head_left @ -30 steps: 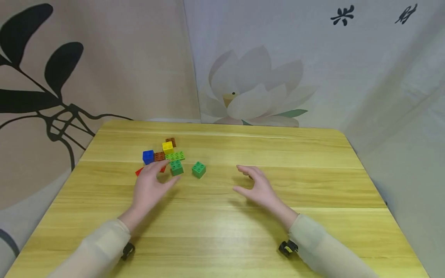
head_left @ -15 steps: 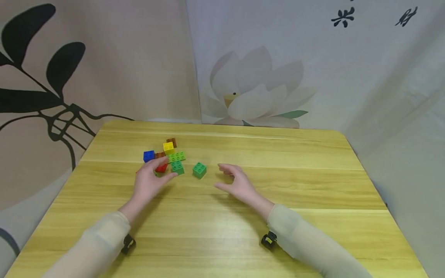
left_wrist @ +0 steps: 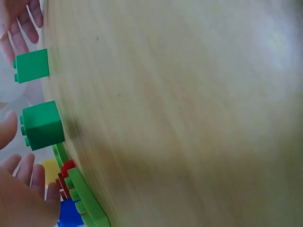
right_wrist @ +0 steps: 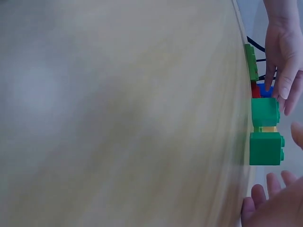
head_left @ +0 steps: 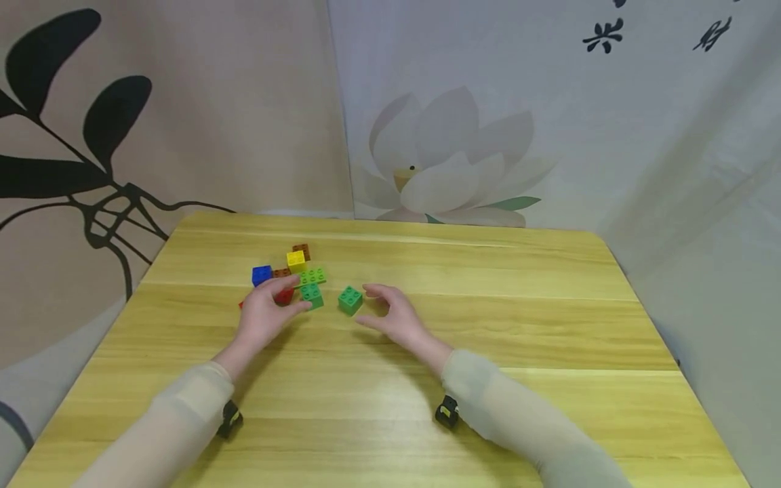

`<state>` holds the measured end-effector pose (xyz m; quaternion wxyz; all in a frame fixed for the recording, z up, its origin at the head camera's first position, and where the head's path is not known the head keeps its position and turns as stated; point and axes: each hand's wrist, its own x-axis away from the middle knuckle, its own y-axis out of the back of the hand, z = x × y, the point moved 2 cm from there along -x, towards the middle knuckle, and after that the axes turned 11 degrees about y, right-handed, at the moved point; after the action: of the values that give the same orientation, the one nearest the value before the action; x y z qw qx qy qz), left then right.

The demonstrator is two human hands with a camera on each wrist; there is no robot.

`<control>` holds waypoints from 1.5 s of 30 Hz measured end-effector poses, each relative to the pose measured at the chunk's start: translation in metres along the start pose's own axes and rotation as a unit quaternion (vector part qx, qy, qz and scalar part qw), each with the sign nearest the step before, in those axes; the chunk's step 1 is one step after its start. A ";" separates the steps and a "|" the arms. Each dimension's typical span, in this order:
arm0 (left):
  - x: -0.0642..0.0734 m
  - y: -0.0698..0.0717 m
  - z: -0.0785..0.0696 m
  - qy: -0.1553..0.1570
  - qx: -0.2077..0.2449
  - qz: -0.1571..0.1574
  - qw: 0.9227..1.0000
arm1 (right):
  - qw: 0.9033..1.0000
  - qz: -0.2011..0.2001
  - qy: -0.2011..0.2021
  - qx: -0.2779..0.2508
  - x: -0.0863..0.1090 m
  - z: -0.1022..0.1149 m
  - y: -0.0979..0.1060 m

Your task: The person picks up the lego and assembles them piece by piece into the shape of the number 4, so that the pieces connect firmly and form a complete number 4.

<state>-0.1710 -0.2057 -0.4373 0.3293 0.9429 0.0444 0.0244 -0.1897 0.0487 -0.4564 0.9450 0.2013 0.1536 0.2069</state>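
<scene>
In the head view, my left hand (head_left: 265,315) hovers over the front of a brick cluster, thumb and fingers apart. Its thumb tip is right at a green toy brick (head_left: 312,296). A second green brick (head_left: 350,301) sits apart to the right; my right hand (head_left: 396,315) reaches in beside it, thumb and fingers spread, palm facing the brick. Both green bricks rest studs up. The left hand partly covers a red brick (head_left: 284,296). A long light-green brick (left_wrist: 87,198) shows in the left wrist view but is hidden behind that hand from above.
Behind the left hand are a blue brick (head_left: 262,274), a brown brick (head_left: 281,272), a yellow brick (head_left: 295,261), another brown brick (head_left: 302,251) and a light-green brick (head_left: 313,276). The wooden table (head_left: 549,298) ends at a printed cloth backdrop (head_left: 451,156).
My right hand has moved left across the table to the separate green brick. My left hand has shifted only slightly and stays by the cluster. The bricks have not moved.
</scene>
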 end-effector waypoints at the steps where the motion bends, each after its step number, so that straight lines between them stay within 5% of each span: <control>1: 0.000 0.000 0.000 0.002 0.000 0.002 1.000 | 1.000 0.000 -0.001 0.001 -0.001 0.000 -0.001; 19: -0.006 -0.006 0.004 -0.004 -0.007 0.014 1.000 | 0.999 0.000 -0.032 -0.024 -0.015 0.000 -0.012; 32: -0.008 -0.010 0.006 0.004 -0.014 0.013 1.000 | 0.998 -0.025 -0.048 0.012 -0.019 -0.004 -0.019; 45: -0.008 -0.011 0.007 0.000 -0.015 0.002 1.000 | 0.999 0.008 -0.029 -0.012 0.008 -0.022 0.019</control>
<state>-0.1793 -0.2022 -0.4498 0.3438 0.9377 0.0425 0.0257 -0.1970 0.0754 -0.4687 0.9497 0.1973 0.1216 0.2107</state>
